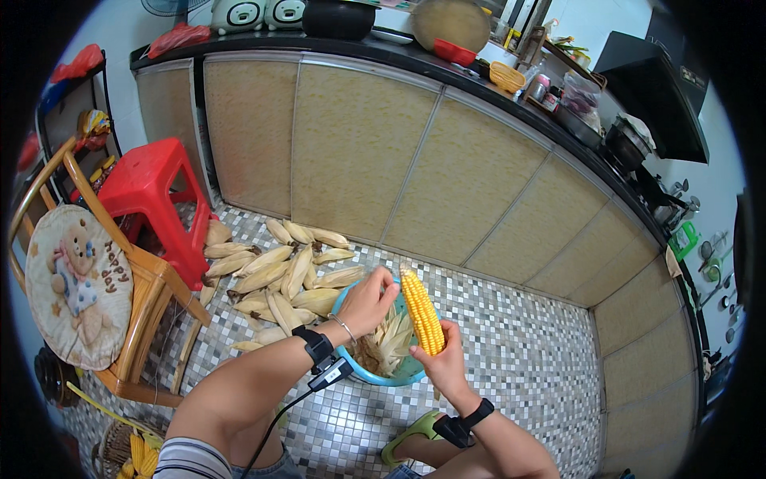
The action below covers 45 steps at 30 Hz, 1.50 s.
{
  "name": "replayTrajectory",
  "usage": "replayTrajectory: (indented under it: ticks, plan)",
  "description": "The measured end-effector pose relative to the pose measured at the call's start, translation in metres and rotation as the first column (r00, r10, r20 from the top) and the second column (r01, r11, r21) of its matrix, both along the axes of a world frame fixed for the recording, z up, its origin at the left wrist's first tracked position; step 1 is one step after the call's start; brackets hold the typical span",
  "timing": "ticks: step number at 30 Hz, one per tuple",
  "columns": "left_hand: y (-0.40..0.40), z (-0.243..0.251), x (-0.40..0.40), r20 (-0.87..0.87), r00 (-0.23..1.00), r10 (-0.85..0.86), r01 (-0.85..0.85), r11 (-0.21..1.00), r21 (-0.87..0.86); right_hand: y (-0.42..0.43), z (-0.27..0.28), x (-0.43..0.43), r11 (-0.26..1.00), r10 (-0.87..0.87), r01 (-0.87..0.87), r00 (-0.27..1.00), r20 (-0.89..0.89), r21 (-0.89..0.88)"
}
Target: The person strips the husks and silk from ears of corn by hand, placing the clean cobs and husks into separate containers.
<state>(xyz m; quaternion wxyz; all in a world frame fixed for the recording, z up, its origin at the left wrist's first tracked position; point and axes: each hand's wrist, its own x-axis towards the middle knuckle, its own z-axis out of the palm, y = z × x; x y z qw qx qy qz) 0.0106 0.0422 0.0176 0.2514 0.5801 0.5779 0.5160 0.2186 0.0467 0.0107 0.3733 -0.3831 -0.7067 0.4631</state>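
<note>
My right hand [441, 356] is closed around the lower end of a husked ear of yellow corn [423, 311], held upright above the right side of a blue plastic basin [402, 381]. Just left of the cob's tip is my left hand [370, 304], its fingers curled towards the thumb; whether they pinch something thin cannot be told. Stripped husks [392, 344] and brown silk [366, 353] lie in the basin. Left of it, many unhusked ears of corn [263, 276] are piled on the mosaic-tiled floor.
A red plastic stool [157, 179] and a wooden chair [149, 269] with a round cushion [81, 287] stand at the left. Husked cobs [142, 455] lie in a wicker basket [111, 446] at the lower left. Cabinets [359, 138] under a black counter [263, 43] curve across the back and right.
</note>
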Motion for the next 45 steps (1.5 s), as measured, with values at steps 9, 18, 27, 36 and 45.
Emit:
replayTrajectory:
  ticks: [9, 18, 27, 36, 45]
  plan:
    - [-0.004, 0.019, -0.004, -0.023, 0.999, 0.023, -0.015, 0.953, 0.304, -0.003, 0.013, 0.0, 0.991, -0.063, 0.042, 0.984, 0.167, 0.129]
    - [-0.009, 0.027, -0.011, -0.011, 0.997, 0.079, -0.072, 0.95, 0.305, -0.006, 0.015, 0.001, 0.988, -0.061, 0.035, 0.982, 0.177, 0.148]
    - [-0.012, 0.028, -0.014, -0.156, 0.98, 0.127, -0.074, 0.949, 0.308, -0.01, 0.019, 0.0, 0.969, -0.112, 0.04, 0.95, 0.292, 0.242]
    - [-0.004, 0.02, 0.001, -0.021, 0.997, 0.076, -0.062, 0.923, 0.379, -0.009, 0.022, -0.005, 0.991, -0.058, 0.029, 0.972, 0.227, 0.133]
    - [-0.004, 0.017, -0.005, 0.44, 0.856, -0.271, 0.314, 0.949, -0.027, 0.002, 0.003, 0.003, 0.993, -0.037, 0.037, 0.999, 0.0, -0.115]
